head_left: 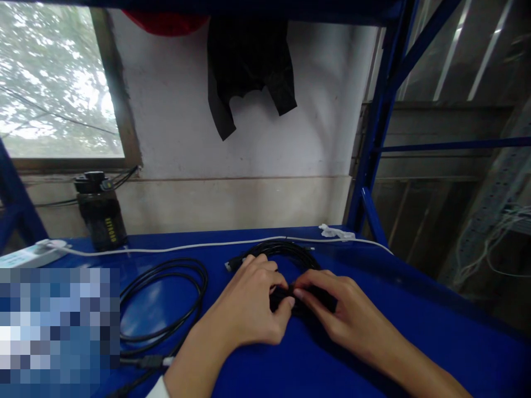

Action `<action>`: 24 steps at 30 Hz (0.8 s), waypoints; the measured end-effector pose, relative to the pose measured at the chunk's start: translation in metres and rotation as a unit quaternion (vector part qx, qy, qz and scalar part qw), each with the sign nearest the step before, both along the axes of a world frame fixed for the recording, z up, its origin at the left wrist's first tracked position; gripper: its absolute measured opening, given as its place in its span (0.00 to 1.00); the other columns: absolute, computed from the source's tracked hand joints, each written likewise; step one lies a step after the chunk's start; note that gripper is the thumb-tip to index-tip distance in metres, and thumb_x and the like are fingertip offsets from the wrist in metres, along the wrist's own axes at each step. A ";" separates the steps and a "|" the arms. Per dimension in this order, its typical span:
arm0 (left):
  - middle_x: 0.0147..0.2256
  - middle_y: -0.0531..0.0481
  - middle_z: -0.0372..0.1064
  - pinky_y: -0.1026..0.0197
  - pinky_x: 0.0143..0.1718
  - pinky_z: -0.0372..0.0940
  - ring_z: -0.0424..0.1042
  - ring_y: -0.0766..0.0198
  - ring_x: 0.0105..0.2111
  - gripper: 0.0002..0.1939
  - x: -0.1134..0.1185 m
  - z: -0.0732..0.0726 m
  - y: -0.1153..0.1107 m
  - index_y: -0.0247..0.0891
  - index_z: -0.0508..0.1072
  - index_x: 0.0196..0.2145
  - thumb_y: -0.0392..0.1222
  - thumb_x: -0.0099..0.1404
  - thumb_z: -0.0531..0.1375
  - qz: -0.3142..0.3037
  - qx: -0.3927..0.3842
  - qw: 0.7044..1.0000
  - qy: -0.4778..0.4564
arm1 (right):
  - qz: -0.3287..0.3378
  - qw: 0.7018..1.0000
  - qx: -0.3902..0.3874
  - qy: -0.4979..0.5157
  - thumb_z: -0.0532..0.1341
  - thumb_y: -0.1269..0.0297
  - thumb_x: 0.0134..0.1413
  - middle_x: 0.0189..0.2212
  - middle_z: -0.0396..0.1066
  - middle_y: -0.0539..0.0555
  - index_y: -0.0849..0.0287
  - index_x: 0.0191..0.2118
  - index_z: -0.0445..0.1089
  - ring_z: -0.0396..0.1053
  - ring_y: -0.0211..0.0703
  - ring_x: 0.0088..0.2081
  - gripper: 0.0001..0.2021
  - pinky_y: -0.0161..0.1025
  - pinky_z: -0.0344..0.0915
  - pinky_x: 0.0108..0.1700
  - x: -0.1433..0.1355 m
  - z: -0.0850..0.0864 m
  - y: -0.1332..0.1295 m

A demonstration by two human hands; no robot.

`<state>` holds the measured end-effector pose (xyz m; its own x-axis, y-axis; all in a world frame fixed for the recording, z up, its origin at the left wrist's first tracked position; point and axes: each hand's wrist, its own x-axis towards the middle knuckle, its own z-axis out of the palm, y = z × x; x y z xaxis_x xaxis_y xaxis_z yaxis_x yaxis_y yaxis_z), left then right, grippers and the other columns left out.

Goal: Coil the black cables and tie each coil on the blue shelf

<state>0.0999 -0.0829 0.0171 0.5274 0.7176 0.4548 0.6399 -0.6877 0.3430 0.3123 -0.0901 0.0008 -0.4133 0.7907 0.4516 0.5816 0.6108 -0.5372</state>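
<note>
A coil of black cable (292, 250) lies on the blue shelf top in front of me, with a plug (233, 264) sticking out at its left side. My left hand (253, 304) is closed on the near part of the coil, thumb and curled fingers gripping its strands. Close beside it, my right hand (340, 307) pinches thumb and forefinger together at the same spot. Whether a small tie is between those fingertips is too dark to make out. My hands cover part of the coil.
On the left lies a second loop of black cable (203, 287) with a connector (151, 362). Behind it stand a dark bottle (102, 215) and a white power strip (35, 254). A white cord (199, 245) crosses the back, near crumpled white plastic (336, 232). A blue post (373, 138) rises at right.
</note>
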 end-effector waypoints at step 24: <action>0.29 0.53 0.67 0.54 0.39 0.60 0.67 0.58 0.36 0.03 0.003 -0.008 0.006 0.39 0.78 0.31 0.37 0.64 0.68 -0.009 -0.018 0.999 -0.043 | 0.002 0.999 0.042 0.020 0.61 0.65 0.69 0.43 0.80 0.53 0.52 0.44 0.76 0.77 0.50 0.46 0.06 0.46 0.70 0.50 0.007 -0.010 0.000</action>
